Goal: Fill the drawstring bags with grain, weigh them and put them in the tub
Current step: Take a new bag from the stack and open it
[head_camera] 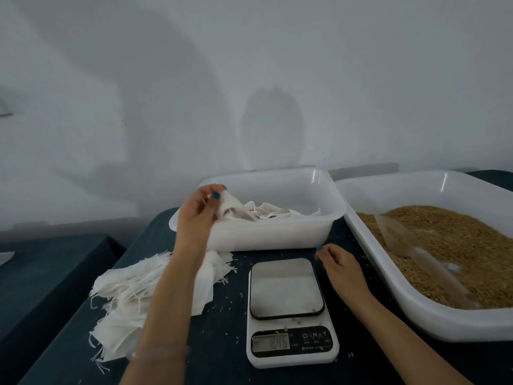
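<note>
Fingers of my left hand (197,209) pinched a bag (233,209) above the tub (277,236), at its left rim, length running rightward; right hand (338,264) hung loosely curled, empty, beside the scale (286,287).

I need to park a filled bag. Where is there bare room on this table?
Scale platform is nearly bare. Dark table strip between bag pile and scale is free. Crowded: right hand fills the gap beside the grain tray.

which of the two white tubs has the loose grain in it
The larger tub on the right, with brown grain and a clear scoop lying in it. The smaller tub behind the scale holds white bags instead.
</note>
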Demonstrator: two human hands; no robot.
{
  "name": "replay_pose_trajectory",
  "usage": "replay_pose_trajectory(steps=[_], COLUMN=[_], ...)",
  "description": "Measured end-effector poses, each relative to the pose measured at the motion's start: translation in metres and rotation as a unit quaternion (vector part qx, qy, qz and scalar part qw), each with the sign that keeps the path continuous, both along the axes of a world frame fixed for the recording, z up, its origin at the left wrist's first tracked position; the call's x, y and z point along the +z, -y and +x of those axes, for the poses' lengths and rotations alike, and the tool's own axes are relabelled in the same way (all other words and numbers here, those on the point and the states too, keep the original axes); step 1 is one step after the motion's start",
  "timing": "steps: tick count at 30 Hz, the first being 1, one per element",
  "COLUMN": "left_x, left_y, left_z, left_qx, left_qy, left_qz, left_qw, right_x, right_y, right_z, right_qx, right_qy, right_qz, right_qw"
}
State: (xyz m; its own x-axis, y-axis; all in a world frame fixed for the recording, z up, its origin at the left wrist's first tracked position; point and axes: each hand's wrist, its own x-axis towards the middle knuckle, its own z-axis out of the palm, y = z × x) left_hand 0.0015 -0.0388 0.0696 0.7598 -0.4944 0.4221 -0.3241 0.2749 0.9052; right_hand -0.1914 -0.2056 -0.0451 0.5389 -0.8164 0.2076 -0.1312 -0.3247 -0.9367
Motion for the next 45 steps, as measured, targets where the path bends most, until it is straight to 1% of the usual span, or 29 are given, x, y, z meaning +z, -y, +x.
replay_pose_trajectory(steps=[3,5,9,12,15,17,18,19,20,21,22,23,24,25,26,29,30,31,33,34,37,38,39,41,42,43,45], left_x=[0.018,0.021,0.010,0.002,-0.002,-0.005,-0.006,-0.007,-0.007,-0.006,-0.005,-0.004,-0.004,-0.003,-0.001,0.005,0.006,0.006,0.004,0.002,-0.015,-0.025,-0.037,-0.058,-0.064,-0.069,-0.069], left_y=[0.004,0.009,0.021,0.028,0.030,0.026,0.024,0.021,0.018,0.016,0.014,0.013,0.011,0.009,0.005,-0.012,-0.022,-0.033,-0.059,-0.069,-0.076,-0.073,-0.069,-0.062,-0.060,-0.059,-0.061], left_z=[0.033,0.051,0.076,0.088,0.095,0.096,0.096,0.094,0.091,0.088,0.084,0.082,0.081,0.080,0.078,0.074,0.072,0.071,0.063,0.056,0.027,0.014,0.005,-0.009,-0.014,-0.015,-0.012], left_qx=[0.026,0.032,0.038,0.056,0.111,0.150,0.166,0.180,0.191,0.199,0.205,0.208,0.207,0.209,0.212,0.232,0.252,0.279,0.299,0.270,0.070,0.032,0.026,0.079,0.106,0.130,0.153], left_qy=[-0.027,-0.049,-0.097,-0.112,-0.084,-0.015,0.032,0.086,0.139,0.182,0.215,0.237,0.250,0.261,0.273,0.275,0.265,0.256,0.241,0.241,0.270,0.283,0.304,0.367,0.388,0.398,0.380], left_qz=[0.011,0.034,0.110,0.141,0.170,0.235,0.285,0.348,0.423,0.499,0.563,0.609,0.630,0.631,0.616,0.533,0.516,0.506,0.532,0.563,0.638,0.653,0.662,0.668,0.660,0.644,0.622], left_qw=[0.999,0.998,0.988,0.982,0.976,0.960,0.944,0.916,0.875,0.824,0.771,0.728,0.705,0.700,0.707,0.765,0.775,0.775,0.755,0.743,0.717,0.702,0.684,0.643,0.635,0.640,0.668], right_x=[0.001,0.002,0.003,0.003,0.003,0.004,0.004,0.004,0.003,0.004,0.004,0.004,0.004,0.005,0.005,0.006,0.006,0.006,0.007,0.007,0.008,0.008,0.007,0.007,0.006,0.006,0.005], right_y=[-0.001,0.000,-0.001,-0.001,-0.001,0.000,0.000,-0.001,-0.002,-0.002,-0.003,-0.003,-0.003,-0.003,-0.003,-0.004,-0.004,-0.004,-0.005,-0.005,-0.007,-0.008,-0.008,-0.007,-0.006,-0.006,-0.006], right_z=[0.000,0.000,-0.001,-0.001,-0.001,-0.001,-0.001,-0.001,-0.001,-0.001,-0.001,-0.001,-0.002,-0.002,-0.002,-0.003,-0.003,-0.003,-0.002,-0.002,-0.003,-0.003,-0.003,-0.003,-0.003,-0.004,-0.004], right_qx=[0.001,-0.002,-0.001,0.001,0.000,0.000,0.001,0.003,0.004,0.005,0.006,0.006,0.006,0.006,0.006,0.004,0.004,0.005,0.008,0.009,0.013,0.013,0.013,0.011,0.009,0.007,0.004], right_qy=[0.000,-0.003,-0.006,-0.004,-0.007,-0.008,-0.008,-0.010,-0.013,-0.017,-0.021,-0.023,-0.024,-0.024,-0.024,-0.025,-0.025,-0.026,-0.024,-0.023,-0.021,-0.021,-0.022,-0.023,-0.023,-0.023,-0.021], right_qz=[0.002,0.005,0.003,0.005,0.007,0.012,0.013,0.013,0.013,0.012,0.010,0.009,0.008,0.007,0.007,0.008,0.008,0.009,0.012,0.013,0.012,0.011,0.009,0.004,0.001,-0.001,-0.001], right_qw=[1.000,1.000,1.000,1.000,1.000,1.000,1.000,1.000,1.000,1.000,1.000,1.000,1.000,1.000,1.000,1.000,1.000,1.000,1.000,1.000,1.000,1.000,1.000,1.000,1.000,1.000,1.000])
